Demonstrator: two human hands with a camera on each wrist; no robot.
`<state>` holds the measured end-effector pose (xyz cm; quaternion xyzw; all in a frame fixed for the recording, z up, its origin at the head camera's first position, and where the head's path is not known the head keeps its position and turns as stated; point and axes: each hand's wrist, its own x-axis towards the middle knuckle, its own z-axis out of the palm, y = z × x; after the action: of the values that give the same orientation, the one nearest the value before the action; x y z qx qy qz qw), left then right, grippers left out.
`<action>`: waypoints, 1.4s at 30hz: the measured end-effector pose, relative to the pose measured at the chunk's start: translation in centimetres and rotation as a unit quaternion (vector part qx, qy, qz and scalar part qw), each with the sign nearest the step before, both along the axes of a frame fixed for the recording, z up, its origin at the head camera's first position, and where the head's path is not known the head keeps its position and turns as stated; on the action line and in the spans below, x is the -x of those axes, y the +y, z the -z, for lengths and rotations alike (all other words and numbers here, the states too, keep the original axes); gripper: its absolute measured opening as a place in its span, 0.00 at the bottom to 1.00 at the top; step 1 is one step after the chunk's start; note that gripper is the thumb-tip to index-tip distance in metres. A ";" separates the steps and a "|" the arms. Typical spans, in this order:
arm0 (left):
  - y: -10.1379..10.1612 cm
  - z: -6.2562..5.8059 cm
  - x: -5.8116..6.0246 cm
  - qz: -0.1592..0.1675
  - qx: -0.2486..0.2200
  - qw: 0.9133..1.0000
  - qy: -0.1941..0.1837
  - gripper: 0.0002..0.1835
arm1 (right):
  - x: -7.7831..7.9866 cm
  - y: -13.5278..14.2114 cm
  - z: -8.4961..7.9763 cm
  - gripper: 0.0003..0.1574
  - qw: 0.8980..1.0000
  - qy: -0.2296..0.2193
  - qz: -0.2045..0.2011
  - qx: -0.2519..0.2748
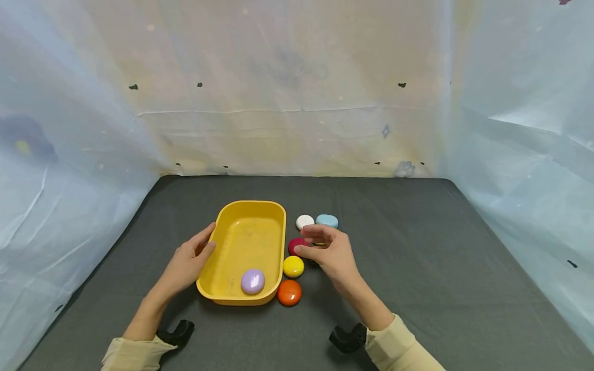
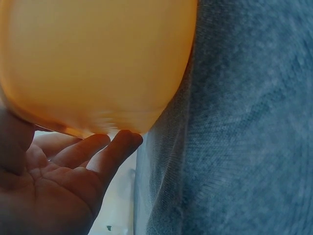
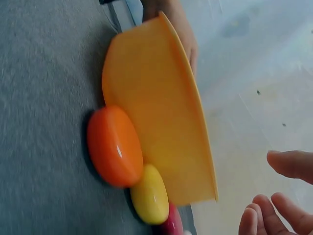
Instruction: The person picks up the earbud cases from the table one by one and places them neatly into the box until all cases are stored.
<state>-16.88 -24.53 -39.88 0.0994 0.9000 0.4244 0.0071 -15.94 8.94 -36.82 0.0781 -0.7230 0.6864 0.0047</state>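
Note:
A yellow rectangular tray [image 1: 248,239] with rounded corners stands on the dark cloth, a glossy lilac pebble-like piece [image 1: 252,282] in its near end. My left hand [image 1: 187,262] touches the tray's left side; in the left wrist view its fingertips [image 2: 129,138] rest against the outer wall. Right of the tray, my right hand [image 1: 330,251] hovers with thumb and fingers apart, nothing between them. It partly covers a dark red piece [image 1: 295,244]. A yellow piece [image 1: 294,267] and an orange one [image 3: 115,147] lie beside the tray. Something beneath the right hand is mostly hidden.
Beyond the right hand lie a white piece [image 1: 304,221] and a light blue piece [image 1: 327,220]. Dark grey cloth [image 1: 427,273] covers the table. Pale plastic sheeting [image 1: 297,98] hangs along the back and both sides.

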 end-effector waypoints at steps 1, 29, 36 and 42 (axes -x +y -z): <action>0.0 0.0 0.0 0.000 0.000 1.000 0.000 0.32 | 0.1 0.4 0.0 0.23 1.000 0.001 0.010 -0.003; 0.1 -0.2 -0.5 -0.007 0.007 1.000 -0.002 0.32 | 0.7 5.8 2.6 0.27 0.987 -0.008 0.137 -0.081; 0.1 -0.2 -0.4 -0.008 0.001 1.000 -0.006 0.32 | 1.0 6.3 2.7 0.27 0.986 -0.008 0.138 -0.092; 0.1 -0.1 -0.4 -0.008 0.005 1.000 0.000 0.32 | 0.9 6.5 3.0 0.28 0.986 -0.016 0.136 -0.096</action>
<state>-16.50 -24.41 -39.76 0.0921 0.9030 0.4196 0.0045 -16.85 15.44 -39.81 -0.0314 -0.7892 0.6083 0.0789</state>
